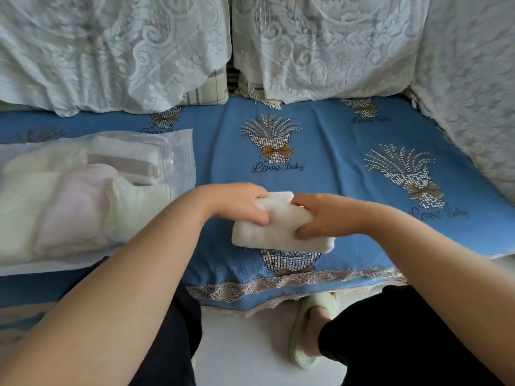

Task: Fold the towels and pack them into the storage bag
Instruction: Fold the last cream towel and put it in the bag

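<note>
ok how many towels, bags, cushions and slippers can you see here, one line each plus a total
towels out of the bag: 1, the white towel held by left hand and right hand
storage bag: 1, packed; its towels can't be counted
lace-covered cushions: 2
slipper: 1
total: 5

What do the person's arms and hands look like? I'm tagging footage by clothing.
Both forearms are bare to the edge of the picture: no sleeves, watch, rings or gloves show. The left hand and the right hand are bare too. Lower down, dark trousers and a pale green slipper are worn.
</note>
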### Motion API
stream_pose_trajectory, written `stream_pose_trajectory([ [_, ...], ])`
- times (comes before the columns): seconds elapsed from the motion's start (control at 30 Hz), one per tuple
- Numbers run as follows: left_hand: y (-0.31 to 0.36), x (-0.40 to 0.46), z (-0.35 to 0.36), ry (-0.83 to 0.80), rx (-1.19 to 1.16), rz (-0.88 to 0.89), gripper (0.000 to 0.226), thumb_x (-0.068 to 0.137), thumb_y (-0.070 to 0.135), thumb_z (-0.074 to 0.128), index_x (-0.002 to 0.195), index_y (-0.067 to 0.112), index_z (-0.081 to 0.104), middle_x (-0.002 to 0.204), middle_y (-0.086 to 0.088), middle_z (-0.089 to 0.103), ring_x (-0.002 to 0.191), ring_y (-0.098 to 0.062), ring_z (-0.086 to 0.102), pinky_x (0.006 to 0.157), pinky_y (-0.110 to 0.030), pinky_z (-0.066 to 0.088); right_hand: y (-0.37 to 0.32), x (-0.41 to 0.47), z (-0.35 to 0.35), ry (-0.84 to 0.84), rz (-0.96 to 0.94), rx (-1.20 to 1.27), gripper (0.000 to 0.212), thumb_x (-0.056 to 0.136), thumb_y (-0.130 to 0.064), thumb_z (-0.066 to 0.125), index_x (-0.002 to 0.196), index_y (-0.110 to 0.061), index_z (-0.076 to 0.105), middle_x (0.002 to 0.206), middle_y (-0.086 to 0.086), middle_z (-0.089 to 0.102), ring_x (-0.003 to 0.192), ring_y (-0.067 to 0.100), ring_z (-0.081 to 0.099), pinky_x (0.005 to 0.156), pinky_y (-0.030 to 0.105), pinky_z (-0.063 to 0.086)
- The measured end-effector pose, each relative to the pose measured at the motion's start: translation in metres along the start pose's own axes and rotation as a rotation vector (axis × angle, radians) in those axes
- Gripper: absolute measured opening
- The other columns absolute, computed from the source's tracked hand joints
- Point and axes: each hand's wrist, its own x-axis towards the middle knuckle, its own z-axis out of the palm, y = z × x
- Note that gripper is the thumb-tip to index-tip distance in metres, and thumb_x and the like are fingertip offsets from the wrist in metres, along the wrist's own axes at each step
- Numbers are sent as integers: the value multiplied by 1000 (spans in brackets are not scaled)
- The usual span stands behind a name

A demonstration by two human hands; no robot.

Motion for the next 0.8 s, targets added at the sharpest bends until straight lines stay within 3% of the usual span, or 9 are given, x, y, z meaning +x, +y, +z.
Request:
stream_pose_trajectory([
  [0.1,-17,-4,-7,194,-327,-81,40,66,54,69,98,36,54,101,12,59,87,-6,59,66,-25,47,3,14,-19,62,1,139,32,75,-49,72,97,-32,56,88,-16,59,78,-2,55,61,20,40],
  [0.17,-24,9,-2,415,-401,-147,45,75,57,66,108,30,52,111,7,57,97,-13,57,78,-31,47,10,28,-27,125,42,154,36,77,-54,68,96,-24,60,91,-8,62,80,5,58,63,22,42],
  [0.23,-26,20,9,513,-429,-227,43,86,56,55,115,25,50,121,2,56,104,-16,54,81,-31,41,18,41,-28,97,104,89,44,82,-57,60,96,-15,61,94,0,62,81,13,57,66,26,42],
  [0.4,-21,33,36,334,-374,-448,64,93,57,30,139,13,33,140,-13,43,122,-31,46,87,-37,37,23,55,-20,-93,240,30,51,83,-68,48,102,-22,58,106,-5,59,96,15,57,82,29,42],
  [0.57,-20,15,35,293,-663,-364,64,85,46,48,143,35,24,135,1,43,102,-19,47,68,-29,37,8,55,-9,-227,229,129,50,73,-65,65,104,-28,51,105,-8,63,92,8,62,81,27,48],
  [0.63,-21,4,32,293,-610,-297,63,81,43,50,139,41,27,131,2,46,104,-19,50,71,-29,39,0,52,-4,-239,217,223,55,75,-52,71,116,-26,44,109,-7,60,97,10,62,88,31,49],
  [0.7,-21,-9,27,343,-514,-218,58,80,42,51,135,41,33,124,4,51,106,-19,53,79,-32,43,-8,52,1,-360,147,411,41,84,-33,69,120,-24,51,110,-4,67,97,11,67,83,27,53],
  [0.73,-23,-16,25,421,-390,-162,51,82,41,50,131,39,39,123,5,53,107,-19,54,82,-33,44,-12,53,3,-397,122,491,31,87,-26,66,116,-21,57,105,-2,72,92,12,69,76,23,55],
  [0.8,-32,-31,24,731,60,-82,35,86,33,52,121,30,52,126,3,51,111,-22,51,88,-36,42,-24,56,3,-323,102,618,24,88,-26,64,109,-14,64,95,1,75,85,15,71,67,22,54],
])
